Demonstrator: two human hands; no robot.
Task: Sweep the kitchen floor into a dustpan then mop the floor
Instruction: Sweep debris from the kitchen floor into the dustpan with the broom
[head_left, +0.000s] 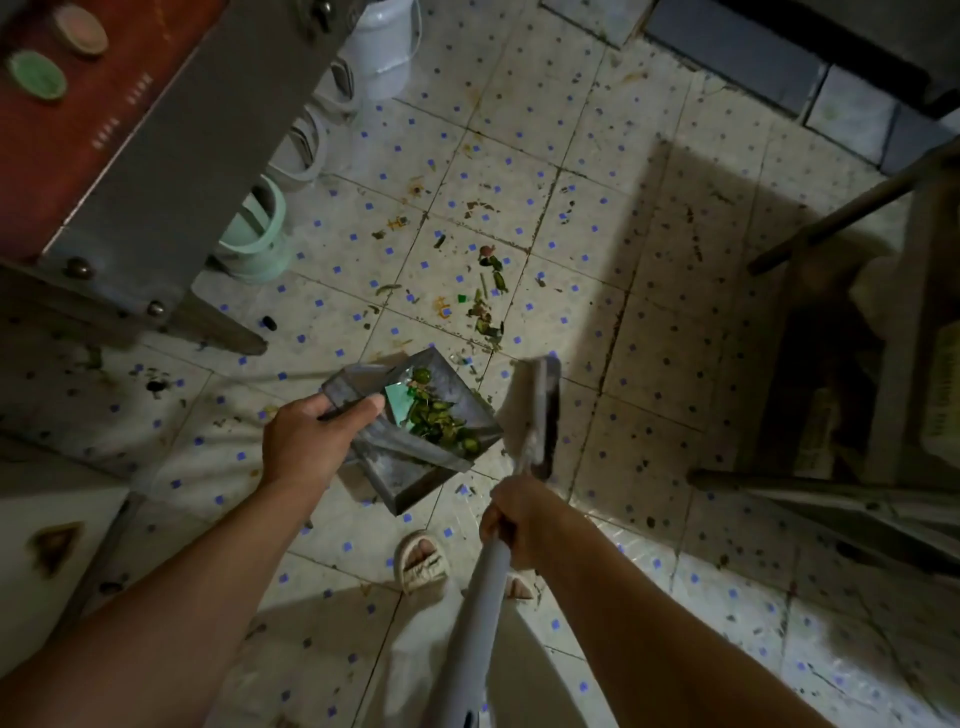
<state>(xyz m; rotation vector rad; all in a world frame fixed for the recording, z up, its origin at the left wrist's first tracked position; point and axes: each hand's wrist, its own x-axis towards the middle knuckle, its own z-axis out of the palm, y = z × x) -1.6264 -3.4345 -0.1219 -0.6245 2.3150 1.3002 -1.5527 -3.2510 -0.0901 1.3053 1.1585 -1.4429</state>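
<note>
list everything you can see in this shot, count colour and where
dustpan: one, grey, centre, held tilted above the floor
scraps in dustpan: a heap, mostly green, inside the pan
broom: one, pale handle, head just right of the dustpan
loose scraps: scattered, green and brown, on the floor beyond the dustpan
floor: cream tiles with blue dots, stained
buckets: one mint green, white ones behind it, upper left under the counter
counter: one, red-brown, top left
dishes: two, green and pinkish, on the counter
wooden frame: brown, right edge
sandals: two, beige, bottom centre
left hand: grips the dustpan's rear edge
right hand: grips the broom handle
</note>
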